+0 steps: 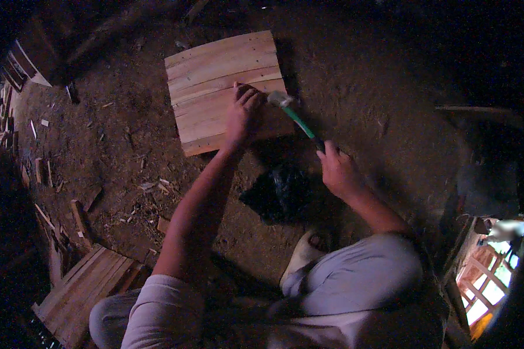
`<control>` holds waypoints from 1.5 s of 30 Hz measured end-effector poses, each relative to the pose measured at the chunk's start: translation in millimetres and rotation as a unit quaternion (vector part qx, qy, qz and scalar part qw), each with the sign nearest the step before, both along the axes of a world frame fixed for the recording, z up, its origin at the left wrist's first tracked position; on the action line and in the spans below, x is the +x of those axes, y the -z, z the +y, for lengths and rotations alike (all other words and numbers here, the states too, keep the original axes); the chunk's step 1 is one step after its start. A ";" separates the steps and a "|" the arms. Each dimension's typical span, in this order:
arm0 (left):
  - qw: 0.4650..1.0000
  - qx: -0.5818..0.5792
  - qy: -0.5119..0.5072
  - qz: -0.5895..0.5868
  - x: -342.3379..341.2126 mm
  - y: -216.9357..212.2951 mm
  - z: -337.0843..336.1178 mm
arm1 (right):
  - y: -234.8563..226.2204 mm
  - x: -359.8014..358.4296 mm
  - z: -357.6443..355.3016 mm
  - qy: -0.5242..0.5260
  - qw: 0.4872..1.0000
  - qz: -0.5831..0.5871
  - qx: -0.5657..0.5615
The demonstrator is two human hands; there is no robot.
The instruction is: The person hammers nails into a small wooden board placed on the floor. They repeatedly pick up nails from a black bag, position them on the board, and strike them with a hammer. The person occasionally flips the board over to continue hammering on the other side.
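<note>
A slatted wooden panel (215,72) of pale boards lies ahead of me, with small dark nail marks along its edges. My left hand (244,113) rests over its near right part, fingers curled and closed; whatever they pinch is too small or hidden to make out. My right hand (339,173) grips the dark lower end of a claw hammer (301,121) with a green handle. The hammer's metal head is just right of my left fingers, over the panel's right side; whether it touches the wood I cannot tell.
A black plastic bag (279,192) sits on the dirt floor (343,75) between my arms. Wooden boards (84,291) are stacked at lower left, near scattered offcuts and wood chips (163,187). My shoe (301,256) is close behind the bag. A bright lattice opening (486,279) shows at lower right.
</note>
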State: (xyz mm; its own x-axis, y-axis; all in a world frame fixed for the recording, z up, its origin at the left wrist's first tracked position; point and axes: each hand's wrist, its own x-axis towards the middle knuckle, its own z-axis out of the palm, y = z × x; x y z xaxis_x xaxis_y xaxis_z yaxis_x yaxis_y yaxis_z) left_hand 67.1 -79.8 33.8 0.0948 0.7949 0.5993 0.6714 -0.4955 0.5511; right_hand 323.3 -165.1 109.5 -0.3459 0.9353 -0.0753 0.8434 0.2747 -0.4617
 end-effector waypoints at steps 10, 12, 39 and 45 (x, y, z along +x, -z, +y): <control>0.998 -0.059 0.001 -0.029 -0.3 12.5 1.2 | 13.7 4.0 1.4 0.017 0.999 0.018 -0.039; 0.999 -0.023 -0.005 0.037 -2.3 15.2 1.2 | 13.5 7.5 0.5 0.016 0.999 0.047 -0.015; 0.896 -0.137 -0.315 0.280 -70.1 34.6 27.4 | 4.0 -4.7 -0.8 0.033 0.995 0.095 0.026; 0.898 -0.143 -0.337 0.244 -61.9 32.1 31.0 | 22.6 8.4 -12.0 0.018 0.999 0.016 0.048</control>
State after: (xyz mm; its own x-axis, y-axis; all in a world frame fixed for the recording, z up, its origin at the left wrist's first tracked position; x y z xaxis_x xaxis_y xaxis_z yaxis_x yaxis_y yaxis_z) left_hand 5.2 -48.8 1.7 -0.2696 0.8850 0.3797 0.9619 0.2289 0.1496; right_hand 331.7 -177.1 86.9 -0.3122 0.9497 0.0252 0.8390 0.2881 -0.4616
